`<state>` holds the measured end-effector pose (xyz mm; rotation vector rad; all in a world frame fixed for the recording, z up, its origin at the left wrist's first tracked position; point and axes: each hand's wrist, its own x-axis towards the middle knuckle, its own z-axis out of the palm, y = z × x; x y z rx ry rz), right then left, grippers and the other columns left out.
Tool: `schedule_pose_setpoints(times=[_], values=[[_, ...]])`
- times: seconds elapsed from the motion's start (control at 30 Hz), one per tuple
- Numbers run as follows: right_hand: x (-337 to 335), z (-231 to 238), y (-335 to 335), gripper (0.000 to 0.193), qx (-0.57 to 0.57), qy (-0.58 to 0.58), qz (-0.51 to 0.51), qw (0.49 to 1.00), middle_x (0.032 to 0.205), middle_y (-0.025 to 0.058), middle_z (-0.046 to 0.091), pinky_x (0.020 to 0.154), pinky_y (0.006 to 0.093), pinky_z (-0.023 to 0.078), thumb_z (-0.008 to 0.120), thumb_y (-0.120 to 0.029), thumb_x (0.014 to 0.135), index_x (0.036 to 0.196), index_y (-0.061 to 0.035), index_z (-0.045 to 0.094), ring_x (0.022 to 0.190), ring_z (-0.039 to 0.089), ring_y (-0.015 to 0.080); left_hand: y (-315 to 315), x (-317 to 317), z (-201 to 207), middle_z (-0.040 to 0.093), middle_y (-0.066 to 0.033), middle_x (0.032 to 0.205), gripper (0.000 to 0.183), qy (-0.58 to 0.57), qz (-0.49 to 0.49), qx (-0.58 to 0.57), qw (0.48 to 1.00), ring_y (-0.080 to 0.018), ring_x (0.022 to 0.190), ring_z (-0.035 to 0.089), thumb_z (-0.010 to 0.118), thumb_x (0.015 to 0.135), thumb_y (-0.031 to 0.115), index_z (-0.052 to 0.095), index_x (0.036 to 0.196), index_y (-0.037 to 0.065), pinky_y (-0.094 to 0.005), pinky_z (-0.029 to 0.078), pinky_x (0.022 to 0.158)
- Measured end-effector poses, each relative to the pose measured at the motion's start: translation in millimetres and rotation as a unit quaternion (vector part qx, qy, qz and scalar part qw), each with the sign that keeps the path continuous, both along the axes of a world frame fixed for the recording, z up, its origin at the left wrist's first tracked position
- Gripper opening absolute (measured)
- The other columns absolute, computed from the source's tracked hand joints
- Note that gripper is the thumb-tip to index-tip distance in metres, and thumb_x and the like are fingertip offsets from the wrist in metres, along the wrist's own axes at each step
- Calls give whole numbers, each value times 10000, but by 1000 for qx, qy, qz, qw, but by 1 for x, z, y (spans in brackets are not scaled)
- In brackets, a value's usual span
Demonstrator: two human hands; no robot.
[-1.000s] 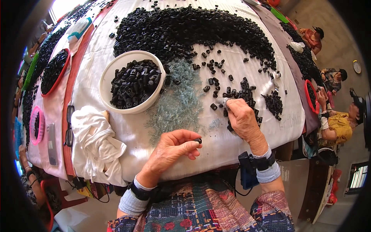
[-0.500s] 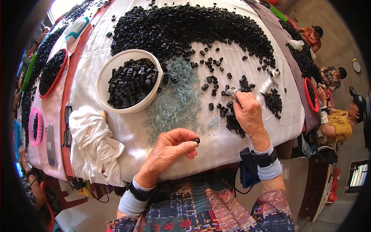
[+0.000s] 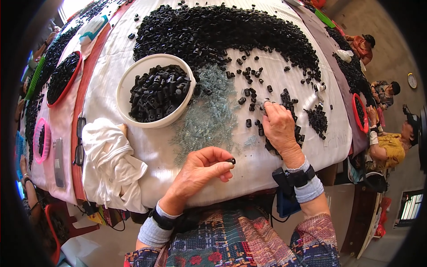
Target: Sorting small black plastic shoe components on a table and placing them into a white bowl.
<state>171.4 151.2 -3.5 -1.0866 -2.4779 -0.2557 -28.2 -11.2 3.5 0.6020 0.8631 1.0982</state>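
My left hand (image 3: 198,171) is closed above the near part of the cloth, thumb and forefinger pinching a small black plastic piece (image 3: 232,161) that looks like a cord-lock part. To the right, my right hand (image 3: 281,129) reaches down with its fingers drawn together over loose black pieces (image 3: 289,100). Something greyish shows at its fingertips; I cannot make out what it is. Between the hands and the bowl spreads a heap of small metal springs (image 3: 207,120). A white bowl (image 3: 122,95) full of black pieces stands left of the springs.
A wide bank of black pieces (image 3: 213,31) covers the far side. Crumpled white cloth (image 3: 109,160) lies at left, beside glasses (image 3: 78,149) and a phone (image 3: 58,162). A smaller black pile (image 3: 317,120) sits at right. Other people work at neighbouring tables.
My right hand has shifted slightly within the loose black pieces. The left hand keeps its pinch on the small piece. The whole view has shifted a little.
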Motion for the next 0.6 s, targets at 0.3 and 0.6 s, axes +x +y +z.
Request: schedule_pose_setpoints(times=[0.3, 0.6], values=[[-13, 52, -70, 249, -327, 209, 170, 906, 777, 142, 538, 569, 340, 485, 597, 70, 733, 969, 12, 541, 646, 568, 299, -1, 7, -2, 634, -43, 850, 189, 7, 38, 8, 999, -110, 729, 626, 648, 848, 68, 589, 1002, -23, -233, 516, 657], [-15, 51, -85, 305, -232, 59, 231, 943, 805, 148, 511, 594, 379, 495, 590, 28, 705, 999, 33, 510, 710, 576, 327, -6, 23, -8, 629, -17, 853, 177, 78, 77, 41, 993, -70, 738, 602, 652, 837, 42, 589, 990, -19, -203, 502, 658]])
